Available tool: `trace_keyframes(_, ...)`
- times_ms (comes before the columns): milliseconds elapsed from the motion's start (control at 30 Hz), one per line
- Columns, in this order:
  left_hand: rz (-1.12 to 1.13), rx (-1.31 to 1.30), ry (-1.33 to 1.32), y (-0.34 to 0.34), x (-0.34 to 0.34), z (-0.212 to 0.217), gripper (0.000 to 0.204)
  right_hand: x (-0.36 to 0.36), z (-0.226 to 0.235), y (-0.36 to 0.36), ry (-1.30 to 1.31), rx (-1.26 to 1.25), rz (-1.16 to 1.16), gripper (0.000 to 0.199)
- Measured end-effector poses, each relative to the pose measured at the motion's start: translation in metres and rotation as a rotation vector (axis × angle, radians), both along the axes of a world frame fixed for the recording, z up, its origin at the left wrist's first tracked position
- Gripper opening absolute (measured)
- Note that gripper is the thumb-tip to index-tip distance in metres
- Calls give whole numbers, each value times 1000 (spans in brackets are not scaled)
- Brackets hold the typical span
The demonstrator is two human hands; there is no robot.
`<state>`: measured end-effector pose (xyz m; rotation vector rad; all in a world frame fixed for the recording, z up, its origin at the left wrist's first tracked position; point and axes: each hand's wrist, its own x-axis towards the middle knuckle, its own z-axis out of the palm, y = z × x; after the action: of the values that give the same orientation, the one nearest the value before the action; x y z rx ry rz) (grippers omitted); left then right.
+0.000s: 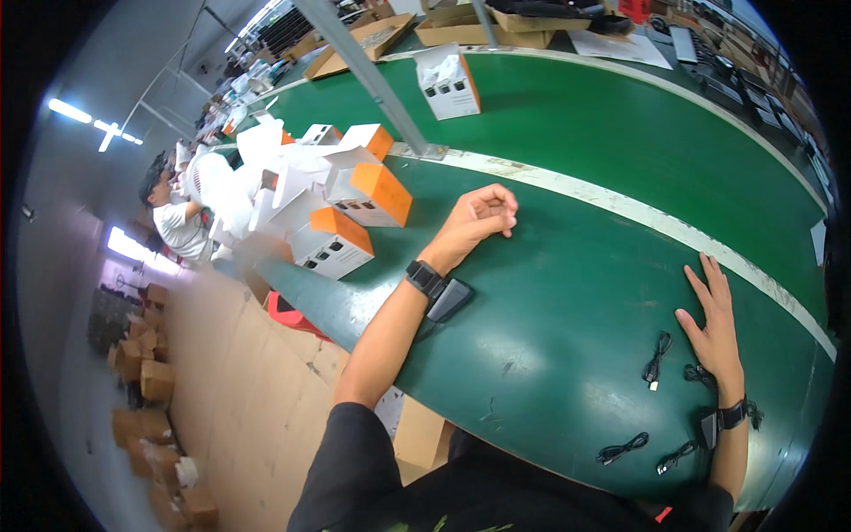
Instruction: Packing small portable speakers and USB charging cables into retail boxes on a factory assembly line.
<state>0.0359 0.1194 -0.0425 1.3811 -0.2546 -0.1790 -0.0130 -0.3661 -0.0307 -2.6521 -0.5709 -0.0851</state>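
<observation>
My left hand point(479, 222) rests over the green table point(532, 355), its fingers loosely curled inward with nothing visible in them. To its left stand white-and-orange boxes with raised flaps, the closest being an open box point(332, 248) and another box point(372, 195) behind it. Further right, my right hand point(712, 324) lies flat on the table with fingers spread. Around that arm lie several bundled black cables: one cable point(656, 361) left of the hand, one cable point(697, 374) beside the wrist, and two nearer me, a cable point(623, 449) and a cable point(677, 457).
A metal post point(363, 71) rises from the white strip point(576, 186) beyond my left hand. Past it, an open box point(448, 84) stands on a green belt point(603, 115). White bags point(222, 186) crowd the far left, near a co-worker point(177, 222). Cartons point(158, 379) are stacked along the left wall.
</observation>
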Motion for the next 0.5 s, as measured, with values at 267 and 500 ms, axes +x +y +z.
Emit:
trace_keyframes(267, 101, 51, 71, -9, 7, 4, 31, 1, -2, -9, -50, 15, 39, 71)
trace_keyframes(500, 783, 394, -117, 40, 154, 12, 108, -3, 0, -13, -106, 52, 22, 64)
